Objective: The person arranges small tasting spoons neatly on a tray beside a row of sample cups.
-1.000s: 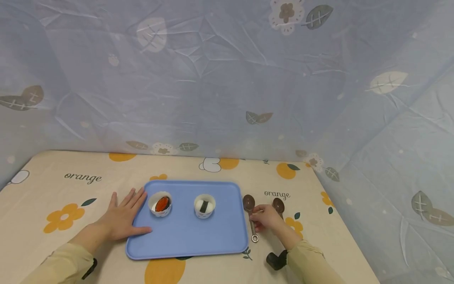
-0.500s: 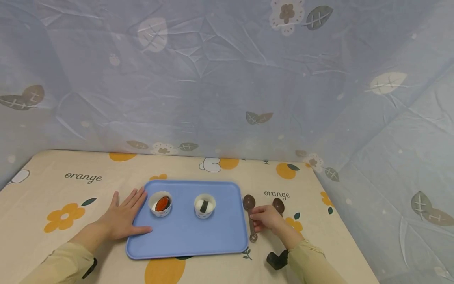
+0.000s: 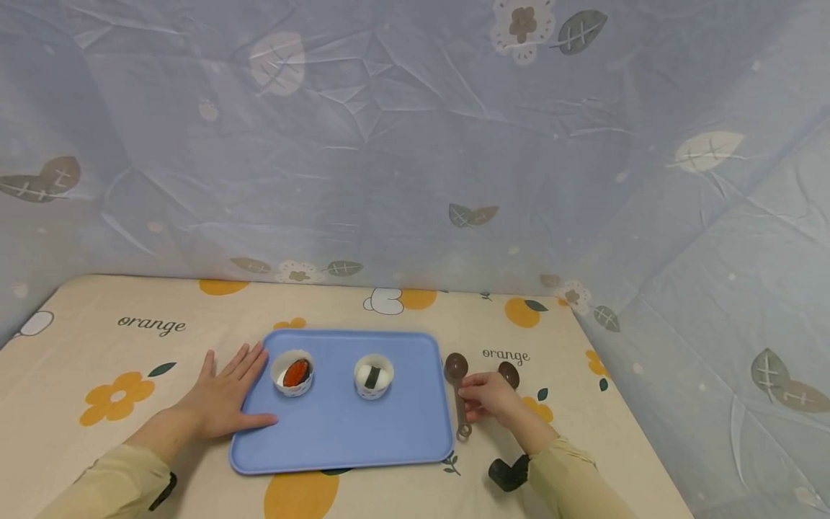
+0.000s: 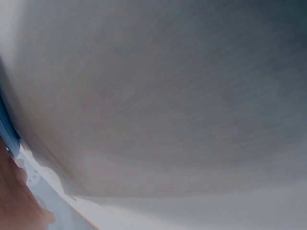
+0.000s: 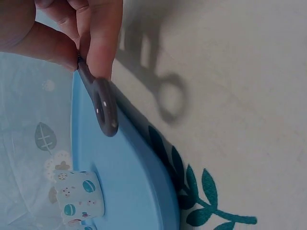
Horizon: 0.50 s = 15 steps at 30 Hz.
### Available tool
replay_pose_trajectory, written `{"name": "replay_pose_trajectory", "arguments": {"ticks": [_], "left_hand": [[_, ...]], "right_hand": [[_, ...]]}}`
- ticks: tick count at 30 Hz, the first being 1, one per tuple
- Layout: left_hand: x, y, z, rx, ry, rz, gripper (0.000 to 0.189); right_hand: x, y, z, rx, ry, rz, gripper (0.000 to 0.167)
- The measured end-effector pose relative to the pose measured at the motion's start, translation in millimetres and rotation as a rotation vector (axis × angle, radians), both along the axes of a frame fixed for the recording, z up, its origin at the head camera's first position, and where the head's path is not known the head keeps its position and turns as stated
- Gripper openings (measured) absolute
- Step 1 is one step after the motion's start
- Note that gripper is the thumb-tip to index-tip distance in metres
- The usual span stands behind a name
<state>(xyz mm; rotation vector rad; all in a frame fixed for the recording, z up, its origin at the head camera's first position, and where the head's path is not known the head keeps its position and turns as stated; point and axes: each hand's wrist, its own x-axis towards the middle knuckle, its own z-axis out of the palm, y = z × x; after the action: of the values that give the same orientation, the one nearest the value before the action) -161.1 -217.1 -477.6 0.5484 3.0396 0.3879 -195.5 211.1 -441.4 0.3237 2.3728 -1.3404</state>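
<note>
My right hand (image 3: 488, 396) pinches the handle of a brown spoon (image 3: 457, 366) just right of the blue tray (image 3: 324, 447). In the right wrist view, the ring at the end of the spoon handle (image 5: 106, 108) lies apart from its shadow, so that end is off the cloth. My left hand (image 3: 223, 396) rests spread on the tray's left edge, thumb over the rim. On the tray stand two small paper cups: the left cup (image 3: 280, 376) holds an orange-topped sushi piece (image 3: 297, 373), the right cup (image 3: 372, 393) a white piece with a dark band (image 3: 372, 376).
A second brown spoon (image 3: 509, 373) lies right of my right hand, its handle hidden behind the hand. Patterned cloth (image 3: 155, 295) covers the table, and hanging cloth (image 3: 324, 144) closes off the back and right side. The left wrist view is mostly blurred pale surface.
The right hand has shifted very slightly right with the spoon, whose ring end has risen a little in the head view. My left hand, the tray and the cups stay put.
</note>
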Motion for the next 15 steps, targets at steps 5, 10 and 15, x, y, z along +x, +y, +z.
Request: {"name": "replay_pose_trajectory", "arguments": {"ticks": [5,10,15], "left_hand": [[-0.2,-1.0,-1.9,0.015,0.008,-0.003,0.111],[-0.4,-1.1,-0.7,0.017,-0.006,-0.006,0.111],[-1.0,-2.7,-4.1,0.021,-0.006,-0.012,0.112]], "right_hand": [[1.0,-0.9,8.2,-0.023,-0.009,0.009,0.02],[0.7,-2.0,6.6,-0.026,-0.003,-0.01,0.022],[1.8,-2.6,6.9,-0.033,0.018,0.0,0.023]]}}
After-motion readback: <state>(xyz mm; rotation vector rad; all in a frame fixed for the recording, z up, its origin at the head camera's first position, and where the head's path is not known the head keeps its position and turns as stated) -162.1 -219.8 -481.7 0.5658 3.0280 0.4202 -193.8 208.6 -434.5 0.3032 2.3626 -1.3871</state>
